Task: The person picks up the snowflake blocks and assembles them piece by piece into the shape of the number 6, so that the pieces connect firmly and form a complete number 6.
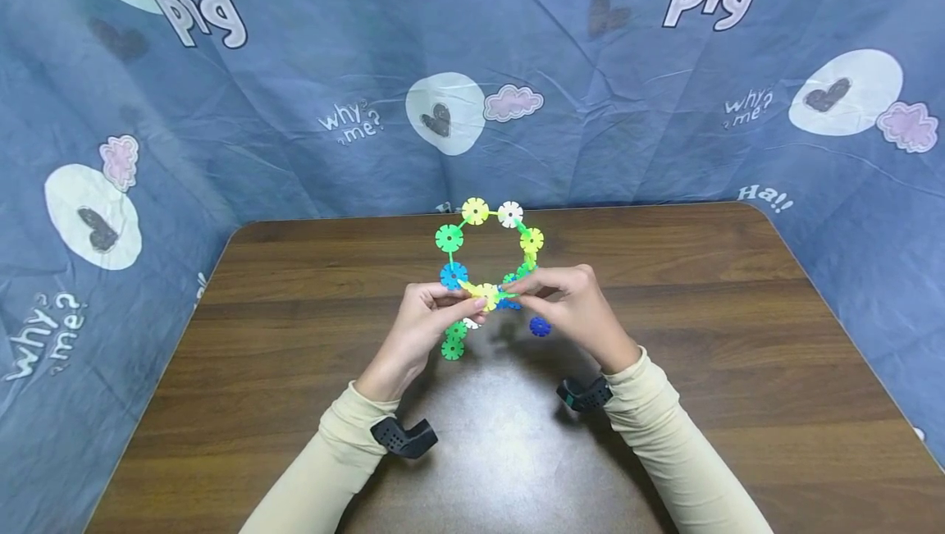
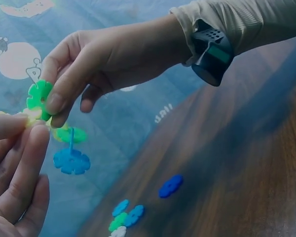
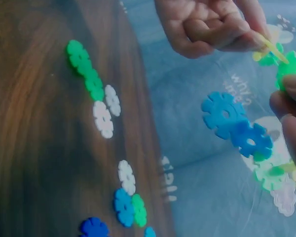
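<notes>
A ring of slotted snowflake discs, with a yellow disc (image 1: 476,212) and a white disc (image 1: 510,214) at its far side, is held up over the table. My left hand (image 1: 424,321) pinches a yellow snowflake disc (image 1: 486,297) at the ring's near side, between thumb and fingers. From the right, my right hand (image 1: 564,308) pinches a green snowflake disc (image 2: 38,96) that meets the yellow one edge to edge. The right wrist view shows the yellow disc edge-on against the green disc's rim. Light blue discs (image 3: 224,114) hang linked below.
On the wooden table (image 1: 258,370) lie loose discs: a dark blue disc (image 1: 540,326), green discs (image 1: 454,349) near the left hand, and white discs (image 3: 103,119). Patterned blue cloth (image 1: 295,42) hangs behind the table's far edge.
</notes>
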Action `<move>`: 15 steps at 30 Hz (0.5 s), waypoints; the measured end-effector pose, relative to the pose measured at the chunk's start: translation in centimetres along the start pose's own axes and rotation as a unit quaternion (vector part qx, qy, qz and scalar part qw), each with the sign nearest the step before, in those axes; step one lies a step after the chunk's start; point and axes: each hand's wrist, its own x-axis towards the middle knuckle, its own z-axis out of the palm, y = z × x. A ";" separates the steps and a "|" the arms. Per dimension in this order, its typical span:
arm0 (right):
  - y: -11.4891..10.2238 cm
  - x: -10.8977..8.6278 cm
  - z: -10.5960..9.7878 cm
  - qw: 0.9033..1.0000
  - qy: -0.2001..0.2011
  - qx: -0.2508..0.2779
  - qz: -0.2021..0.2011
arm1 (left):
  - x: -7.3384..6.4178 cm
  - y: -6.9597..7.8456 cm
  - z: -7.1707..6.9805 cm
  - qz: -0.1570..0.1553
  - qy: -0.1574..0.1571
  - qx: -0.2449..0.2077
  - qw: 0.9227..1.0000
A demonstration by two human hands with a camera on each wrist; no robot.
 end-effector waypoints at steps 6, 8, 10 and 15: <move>-0.1 -0.1 0.4 1.000 0.002 0.000 -0.020 | -0.1 0.2 -0.2 0.013 -0.009 0.002 1.000; 0.1 -0.2 0.5 1.000 0.002 -0.002 -0.022 | -0.1 0.3 -0.1 0.012 -0.015 0.006 1.000; 0.1 -0.3 0.5 1.000 0.000 -0.004 -0.024 | -0.1 0.3 -0.1 0.009 -0.017 0.009 1.000; -0.1 -0.3 0.5 0.999 0.003 -0.017 -0.028 | -0.1 0.2 0.1 0.013 -0.010 0.001 1.000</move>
